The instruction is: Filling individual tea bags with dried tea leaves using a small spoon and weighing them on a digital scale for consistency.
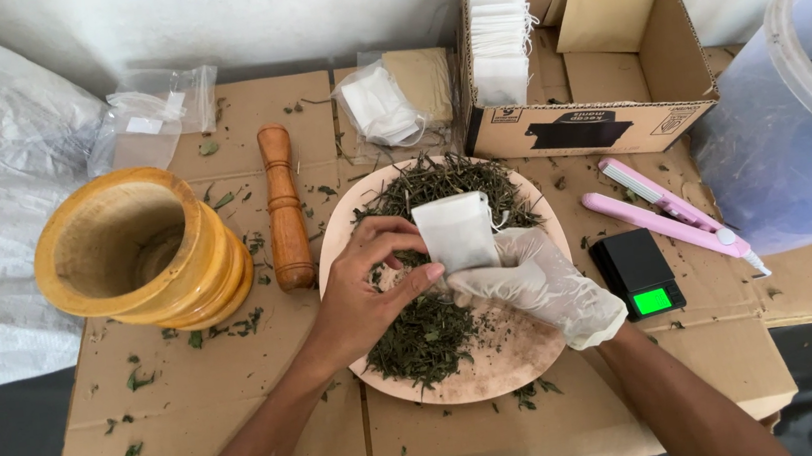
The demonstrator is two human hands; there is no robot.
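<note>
While the gloved right hand [538, 284] pinches a small white bag [457, 233] upright by its lower edge — mouth up, directly over the plate [500, 359] so that spill falls back — the bare left hand [363, 298] has its fingertips bunched on a pinch of dried herbs [427, 336] just beside the bag. The mortar [142, 251] and pestle [284, 206] lie to the left, the scale [638, 274] and pink sealer [671, 210] to the right — all within reach, as are the spare bags in the box [596, 123] behind.
</note>
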